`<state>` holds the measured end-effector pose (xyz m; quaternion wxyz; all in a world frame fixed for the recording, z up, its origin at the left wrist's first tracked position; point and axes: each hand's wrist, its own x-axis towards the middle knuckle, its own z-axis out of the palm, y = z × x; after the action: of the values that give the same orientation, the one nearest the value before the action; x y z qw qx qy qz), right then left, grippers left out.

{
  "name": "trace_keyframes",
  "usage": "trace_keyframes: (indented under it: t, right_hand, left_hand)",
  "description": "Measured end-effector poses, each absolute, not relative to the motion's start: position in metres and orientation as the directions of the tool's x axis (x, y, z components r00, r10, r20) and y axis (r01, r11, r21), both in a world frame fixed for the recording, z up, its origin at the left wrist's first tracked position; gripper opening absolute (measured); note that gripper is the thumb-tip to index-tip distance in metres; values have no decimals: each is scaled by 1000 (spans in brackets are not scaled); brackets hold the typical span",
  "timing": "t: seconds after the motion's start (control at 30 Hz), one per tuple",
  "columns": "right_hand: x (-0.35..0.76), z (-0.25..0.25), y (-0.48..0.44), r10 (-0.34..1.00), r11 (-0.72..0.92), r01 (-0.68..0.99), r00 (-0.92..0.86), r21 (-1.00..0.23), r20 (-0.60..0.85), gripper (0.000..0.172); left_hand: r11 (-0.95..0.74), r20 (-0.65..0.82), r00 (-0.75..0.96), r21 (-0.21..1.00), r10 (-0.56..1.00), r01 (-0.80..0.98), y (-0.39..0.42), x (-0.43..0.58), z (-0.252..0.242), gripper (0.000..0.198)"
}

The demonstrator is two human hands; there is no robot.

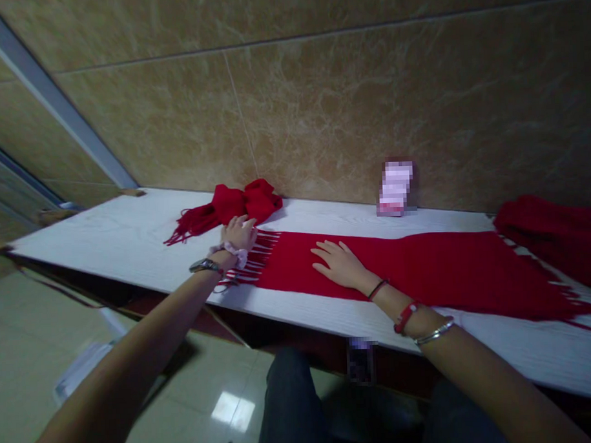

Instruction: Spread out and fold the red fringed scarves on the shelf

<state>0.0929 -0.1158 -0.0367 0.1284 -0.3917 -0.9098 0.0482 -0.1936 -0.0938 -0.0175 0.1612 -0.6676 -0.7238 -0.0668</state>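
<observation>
A red scarf (452,268) with fringed ends lies spread lengthwise along the white tabletop. Flat on its left half rests my right hand (341,265), open with the fingers spread. At the scarf's left end, beside the fringe (265,255), is my left hand (238,234); its fingers look stretched out and it holds nothing that I can see. Just beyond that hand lies a bunched red scarf (260,200) with its own fringe trailing left.
More red cloth (553,238) is heaped at the table's right end. A pixelated, phone-like object (396,187) leans against the tiled wall (320,104). The white table (106,234) has a front edge close to my knees.
</observation>
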Motion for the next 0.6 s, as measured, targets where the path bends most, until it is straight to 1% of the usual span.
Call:
trace_keyframes:
  t: [0.03,0.1,0.13,0.17,0.2,0.33,0.4,0.43,0.5,0.53,0.6]
  right_hand:
    - [93,-37,-116,726,687,701,-658,-190,197,48]
    - [93,-36,-116,726,688,702,-658,-185,201,48]
    - [93,-36,-116,724,690,701,-660,-181,203,47]
    - [94,-36,-117,721,692,700,-661,-177,205,47]
    - [94,-36,-117,720,693,699,-662,-175,207,47]
    - [94,-35,-117,719,694,696,-662,-183,210,47]
    - [94,-35,-116,720,694,694,-663,-191,205,47]
    - [94,-35,-116,720,694,693,-664,-195,201,47]
    - [94,-34,-116,724,690,695,-661,-201,199,47]
    - [94,-34,-116,729,685,701,-654,-199,204,47]
    - [95,-34,-117,744,667,721,-633,-188,212,48]
  left_hand:
    - [6,273,29,-129,961,992,-91,-181,-20,38]
    - [-203,103,215,-116,971,972,-85,-164,-26,41]
    - [-253,27,257,-94,966,963,-83,-162,-29,42]
    - [-244,-22,243,-72,970,967,-82,-164,-31,43]
    - [-182,-39,180,-56,983,982,-81,-169,-32,43]
    - [143,24,-142,-41,990,989,-87,-197,-27,41]
    - [207,103,-200,-61,974,976,-94,-198,-23,44]
    - [208,158,-195,-71,968,976,-97,-194,-21,46]
    - [114,217,-91,-95,972,989,-103,-183,-22,47]
    - [41,201,-19,-104,979,994,-104,-178,-23,47]
    - [-96,81,104,-101,991,990,-105,-172,-30,46]
